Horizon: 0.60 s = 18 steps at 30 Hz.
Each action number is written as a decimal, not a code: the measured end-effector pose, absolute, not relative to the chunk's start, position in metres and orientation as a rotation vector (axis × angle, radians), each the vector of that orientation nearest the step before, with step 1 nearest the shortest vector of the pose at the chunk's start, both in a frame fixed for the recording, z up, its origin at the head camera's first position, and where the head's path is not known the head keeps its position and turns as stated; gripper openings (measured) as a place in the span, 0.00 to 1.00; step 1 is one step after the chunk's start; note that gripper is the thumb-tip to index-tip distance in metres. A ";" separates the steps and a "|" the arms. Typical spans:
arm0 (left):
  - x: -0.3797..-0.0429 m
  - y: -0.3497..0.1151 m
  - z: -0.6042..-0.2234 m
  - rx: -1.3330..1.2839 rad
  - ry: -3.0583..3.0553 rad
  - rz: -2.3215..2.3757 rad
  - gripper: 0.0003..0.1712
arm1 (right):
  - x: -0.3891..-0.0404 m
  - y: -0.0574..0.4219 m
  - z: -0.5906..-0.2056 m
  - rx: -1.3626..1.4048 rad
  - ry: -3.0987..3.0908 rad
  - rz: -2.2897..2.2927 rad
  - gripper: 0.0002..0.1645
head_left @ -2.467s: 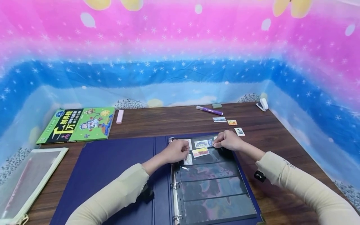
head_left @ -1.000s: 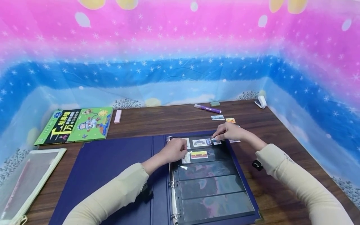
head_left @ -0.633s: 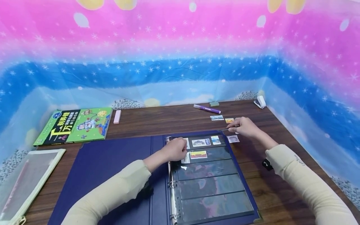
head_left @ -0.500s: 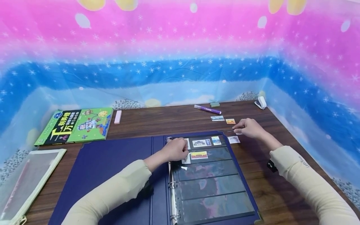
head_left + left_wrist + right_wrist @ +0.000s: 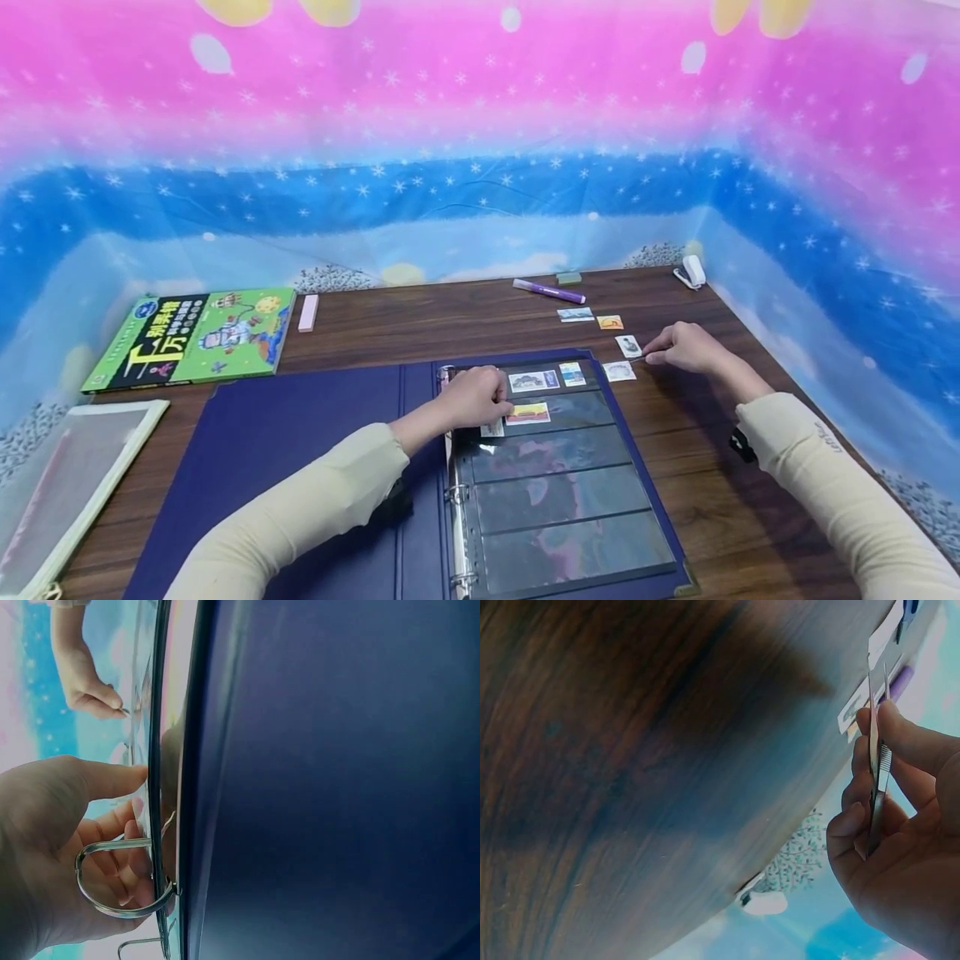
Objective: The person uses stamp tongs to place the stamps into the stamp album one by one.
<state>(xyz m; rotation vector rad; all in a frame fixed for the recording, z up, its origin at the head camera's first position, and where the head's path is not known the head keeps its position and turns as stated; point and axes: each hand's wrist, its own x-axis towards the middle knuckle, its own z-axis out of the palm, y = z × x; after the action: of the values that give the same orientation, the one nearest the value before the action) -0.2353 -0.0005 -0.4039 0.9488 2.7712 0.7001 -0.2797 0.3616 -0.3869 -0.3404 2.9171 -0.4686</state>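
Note:
My right hand [image 5: 690, 348] pinches metal tweezers [image 5: 880, 780]; their tips reach a pale stamp [image 5: 619, 372] lying beside the album's right edge. Just behind it lies another stamp [image 5: 628, 347]. My left hand [image 5: 476, 397] rests at the upper left of the black pocket page [image 5: 562, 500], by the rings of the blue album [image 5: 300, 450]. In the left wrist view its thumb touches the page and its fingers are loosely bent. A blue-grey stamp [image 5: 534, 381] and an upright stamp [image 5: 572, 374] sit in the top row. A yellow-red stamp [image 5: 528, 413] and a partly covered stamp [image 5: 492, 428] lie below.
Two more stamps lie farther back, one bluish [image 5: 575, 315], one orange [image 5: 611, 322]. Behind them are a purple marker [image 5: 550, 291], a green block [image 5: 569, 279] and a white stapler [image 5: 691, 272]. At left lie a green book [image 5: 202, 333], pink block [image 5: 308, 313] and zip pouch [image 5: 82, 483].
The right hand has left the upright stamp in the top row and moved right with the tweezers to the loose stamps. The left hand stays on the page, its fingertips now nearer the yellow-red stamp.

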 end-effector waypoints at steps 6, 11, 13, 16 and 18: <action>-0.239 0.002 -0.404 0.958 2.685 0.766 0.08 | -0.283 0.364 -0.390 -0.309 2.887 -0.487 0.13; -0.241 0.005 -0.402 0.926 2.624 0.776 0.06 | -0.287 0.364 -0.390 -0.287 2.852 -0.503 0.13; -0.241 0.005 -0.401 0.916 2.622 0.771 0.06 | -0.287 0.363 -0.390 -0.276 2.836 -0.517 0.14; -0.242 0.007 -0.399 0.909 2.623 0.765 0.06 | -0.288 0.362 -0.389 -0.279 2.818 -0.538 0.15; -0.242 0.009 -0.399 0.904 2.620 0.763 0.06 | -0.288 0.362 -0.389 -0.281 2.807 -0.555 0.15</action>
<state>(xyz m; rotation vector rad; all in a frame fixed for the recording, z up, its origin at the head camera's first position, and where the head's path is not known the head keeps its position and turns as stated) -0.2418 0.0088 -0.3986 0.9037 2.6197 0.7626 -0.2884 0.3621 -0.3891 -0.2805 2.8073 -0.5552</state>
